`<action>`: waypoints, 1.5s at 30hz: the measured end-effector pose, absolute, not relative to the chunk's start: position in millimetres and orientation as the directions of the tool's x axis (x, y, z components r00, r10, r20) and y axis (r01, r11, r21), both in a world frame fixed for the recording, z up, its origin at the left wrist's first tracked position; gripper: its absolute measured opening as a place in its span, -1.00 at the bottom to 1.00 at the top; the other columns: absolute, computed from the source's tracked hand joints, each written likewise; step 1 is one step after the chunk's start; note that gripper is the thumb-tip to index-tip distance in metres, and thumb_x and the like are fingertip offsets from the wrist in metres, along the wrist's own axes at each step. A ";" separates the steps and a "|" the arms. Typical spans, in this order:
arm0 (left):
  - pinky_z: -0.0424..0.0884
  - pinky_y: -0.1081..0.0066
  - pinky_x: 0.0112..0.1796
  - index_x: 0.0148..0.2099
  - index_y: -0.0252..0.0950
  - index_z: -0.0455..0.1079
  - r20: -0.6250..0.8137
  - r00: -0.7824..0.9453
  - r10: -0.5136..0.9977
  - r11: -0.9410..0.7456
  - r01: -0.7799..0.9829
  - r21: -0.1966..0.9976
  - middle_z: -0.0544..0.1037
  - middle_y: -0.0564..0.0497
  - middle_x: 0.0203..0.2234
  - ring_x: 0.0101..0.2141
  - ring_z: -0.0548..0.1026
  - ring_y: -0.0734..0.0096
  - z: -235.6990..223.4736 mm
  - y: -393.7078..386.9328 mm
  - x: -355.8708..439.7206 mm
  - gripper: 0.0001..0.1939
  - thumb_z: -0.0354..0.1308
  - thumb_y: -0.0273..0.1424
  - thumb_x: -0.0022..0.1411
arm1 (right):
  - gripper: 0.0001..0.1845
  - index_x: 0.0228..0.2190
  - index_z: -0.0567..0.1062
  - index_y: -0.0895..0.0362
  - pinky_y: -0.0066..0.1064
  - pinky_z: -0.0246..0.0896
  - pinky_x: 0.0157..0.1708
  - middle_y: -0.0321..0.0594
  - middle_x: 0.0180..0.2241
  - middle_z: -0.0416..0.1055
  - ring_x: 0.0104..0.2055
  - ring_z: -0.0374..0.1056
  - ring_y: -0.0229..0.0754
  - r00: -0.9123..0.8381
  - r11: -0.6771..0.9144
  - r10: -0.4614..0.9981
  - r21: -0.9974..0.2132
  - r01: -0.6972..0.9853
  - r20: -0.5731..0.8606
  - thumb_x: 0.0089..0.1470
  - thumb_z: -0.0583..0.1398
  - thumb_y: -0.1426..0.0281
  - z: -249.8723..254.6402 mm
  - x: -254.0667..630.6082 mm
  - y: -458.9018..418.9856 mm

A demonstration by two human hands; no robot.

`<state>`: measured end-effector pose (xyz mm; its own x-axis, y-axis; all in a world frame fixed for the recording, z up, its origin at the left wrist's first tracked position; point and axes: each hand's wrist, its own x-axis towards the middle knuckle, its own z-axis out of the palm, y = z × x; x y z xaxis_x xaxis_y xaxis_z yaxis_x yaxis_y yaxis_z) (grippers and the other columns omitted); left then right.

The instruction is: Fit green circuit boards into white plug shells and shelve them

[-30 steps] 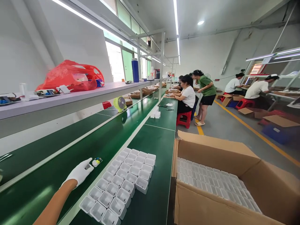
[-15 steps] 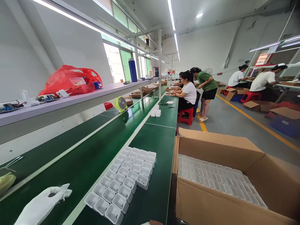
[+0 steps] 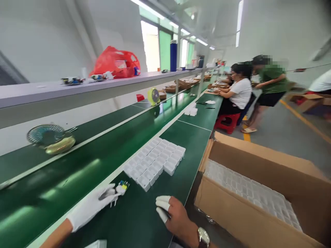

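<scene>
In a white glove, my left hand (image 3: 95, 205) pinches a small circuit board (image 3: 123, 187) with green, blue and yellow parts and thin white leads hanging below. It is held over the green bench, just left of the block of white open plastic cases (image 3: 155, 158). My right hand (image 3: 176, 213) has white finger cots and a wristwatch (image 3: 203, 237). Its fingers reach left, slightly bent and a little apart, with nothing seen in them, above the bench near its right edge. Part of a white case (image 3: 99, 244) shows at the bottom edge.
A cardboard box (image 3: 219, 194) filled with rows of white cases stands at the right. Left are the green conveyor belt (image 3: 103, 155), a round fan (image 3: 48, 136) and a shelf with a red bag (image 3: 117, 63). Co-workers sit and stand farther along the bench.
My left hand was over the belt, drew back left, and is now over the bench with the board. My right hand has come in from below. The view has turned left.
</scene>
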<state>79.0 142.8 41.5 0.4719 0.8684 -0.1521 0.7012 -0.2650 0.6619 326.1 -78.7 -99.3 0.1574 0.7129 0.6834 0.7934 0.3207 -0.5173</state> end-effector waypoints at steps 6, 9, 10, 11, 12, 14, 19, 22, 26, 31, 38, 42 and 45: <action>0.42 0.27 0.06 0.22 -0.13 0.41 -0.301 0.475 0.827 -0.300 0.826 0.478 0.61 -0.02 -0.01 -0.01 0.56 0.13 46.9 110.4 24.7 -0.41 0.12 0.00 0.23 | -0.54 0.18 0.43 -0.02 -0.14 0.48 0.07 -0.05 0.10 0.47 0.09 0.47 -0.06 0.048 0.389 0.817 -0.611 0.689 0.574 0.30 0.14 0.52 -97.4 321.8 -91.2; 0.39 0.26 0.06 0.22 -0.15 0.43 -0.315 0.478 0.820 -0.359 0.858 0.367 0.54 -0.08 0.11 0.05 0.52 0.07 43.5 95.6 7.1 -0.41 0.14 -0.03 0.22 | -0.49 0.22 0.39 -0.02 -0.13 0.46 0.11 -0.07 0.12 0.45 0.16 0.41 -0.04 -0.002 0.416 0.844 -0.652 0.634 0.536 0.30 0.15 0.53 -97.8 310.5 -93.4; 0.41 0.27 0.02 0.17 -0.15 0.46 -0.302 0.468 0.830 -0.365 0.867 0.340 0.55 -0.08 0.08 0.02 0.54 0.08 42.5 92.9 1.5 -0.46 0.13 -0.03 0.24 | -0.48 0.23 0.38 -0.02 -0.13 0.46 0.11 -0.07 0.12 0.45 0.17 0.41 -0.03 -0.024 0.432 0.844 -0.652 0.622 0.536 0.29 0.16 0.53 -97.0 306.0 -94.4; 0.42 0.29 -0.03 0.12 -0.16 0.50 -0.277 0.443 0.853 -0.354 0.880 0.316 0.57 -0.07 0.04 -0.03 0.56 0.10 42.1 91.9 -4.3 -0.50 0.09 -0.02 0.26 | -0.47 0.24 0.37 -0.02 -0.13 0.46 0.10 -0.07 0.12 0.45 0.17 0.41 -0.03 -0.044 0.452 0.839 -0.650 0.611 0.543 0.29 0.17 0.54 -96.0 301.7 -95.2; 0.42 0.30 -0.08 0.08 -0.16 0.51 -0.239 0.398 0.886 -0.325 0.899 0.294 0.58 -0.08 0.00 -0.07 0.57 0.12 42.0 92.4 -10.6 -0.50 0.06 0.00 0.29 | -0.46 0.24 0.37 -0.02 -0.13 0.47 0.10 -0.07 0.11 0.45 0.16 0.41 -0.03 -0.060 0.472 0.832 -0.647 0.600 0.551 0.28 0.17 0.54 -94.8 298.0 -96.0; 0.42 0.30 -0.11 0.13 -0.20 0.47 -0.151 0.270 0.951 -0.228 0.941 0.251 0.55 -0.12 0.03 -0.08 0.56 0.11 41.8 96.1 -22.9 -0.40 0.01 0.10 0.29 | -0.45 0.24 0.36 -0.02 -0.14 0.48 0.08 -0.08 0.10 0.46 0.14 0.43 -0.03 -0.079 0.504 0.817 -0.640 0.579 0.572 0.27 0.18 0.55 -92.7 293.0 -97.2; 0.39 0.30 -0.11 0.18 -0.29 0.38 -0.164 0.208 0.964 -0.167 0.958 0.233 0.50 -0.22 0.04 -0.01 0.51 0.03 25.8 101.7 -24.5 -0.30 0.15 0.10 0.18 | -0.46 0.23 0.38 0.03 -0.14 0.47 0.08 -0.05 0.10 0.47 0.15 0.42 -0.01 -0.098 0.533 0.800 -0.627 0.568 0.592 0.26 0.20 0.55 -93.7 290.5 -99.1; 0.39 0.32 -0.20 -0.04 -0.26 0.47 -0.188 0.322 0.928 -0.273 0.930 0.248 0.58 -0.13 -0.21 -0.15 0.54 0.10 9.0 102.1 5.5 -0.62 0.19 -0.12 0.21 | -0.46 0.23 0.37 0.04 -0.12 0.47 0.09 -0.04 0.10 0.47 0.15 0.42 0.00 -0.113 0.542 0.798 -0.623 0.563 0.592 0.26 0.21 0.55 -94.4 289.0 -99.9; 0.37 0.31 -0.24 -0.18 -0.27 0.51 -0.213 0.407 0.889 -0.341 0.895 0.288 0.60 -0.14 -0.26 -0.24 0.55 0.16 -2.2 107.0 53.5 -0.75 0.08 -0.24 0.29 | -0.45 0.22 0.39 0.02 -0.07 0.48 0.07 -0.05 0.09 0.48 0.13 0.43 0.03 -0.111 0.550 0.791 -0.621 0.559 0.601 0.24 0.22 0.55 -88.9 286.7 -102.7; 0.34 0.40 -0.40 -0.32 -0.24 0.54 -0.324 0.493 0.808 -0.371 0.851 0.371 0.61 -0.04 -0.41 -0.43 0.53 0.32 0.8 119.2 83.2 -0.51 -0.07 -0.05 0.37 | -0.45 0.20 0.42 0.01 -0.09 0.50 0.05 -0.06 0.10 0.47 0.13 0.44 0.03 -0.076 0.520 0.812 -0.659 0.544 0.578 0.21 0.23 0.56 -82.1 289.6 -108.9; 0.35 0.31 -0.28 -0.15 -0.29 0.56 -0.187 0.352 0.917 -0.284 0.906 0.313 0.60 -0.16 -0.28 -0.28 0.55 0.20 38.6 111.1 60.2 -0.37 -0.18 0.05 0.39 | -0.52 0.16 0.46 0.02 -0.16 0.49 0.09 -0.11 0.07 0.51 0.06 0.49 -0.02 0.018 0.419 0.869 -0.754 0.506 0.494 0.24 0.23 0.48 -84.1 298.3 -119.0; 0.39 0.32 -0.27 0.05 -0.17 0.52 -0.255 0.385 0.887 -0.282 0.889 0.360 0.60 -0.12 -0.12 -0.22 0.58 0.15 58.1 65.0 26.9 -0.35 0.00 0.19 0.24 | -0.61 0.09 0.54 0.01 -0.16 0.49 0.10 -0.12 0.04 0.54 0.04 0.52 -0.02 0.092 0.318 0.919 -0.859 0.401 0.382 0.22 0.26 0.41 -84.3 298.3 -116.4; 0.42 0.24 -0.28 0.09 -0.12 0.49 -0.368 0.372 0.852 -0.308 0.925 0.221 0.58 -0.15 -0.09 -0.20 0.59 -0.04 50.4 28.4 13.9 -0.29 0.21 0.20 0.03 | -0.65 0.02 0.59 0.01 -0.17 0.51 0.07 -0.13 -0.02 0.58 -0.02 0.56 -0.01 0.136 0.258 0.944 -0.931 0.258 0.299 0.19 0.31 0.36 -80.9 293.2 -108.3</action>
<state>13.9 28.4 50.4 0.3718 0.8522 -0.3681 0.9253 -0.3080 0.2213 293.2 -108.3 -80.9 0.1361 0.9445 0.2991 0.2584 0.2576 -0.9311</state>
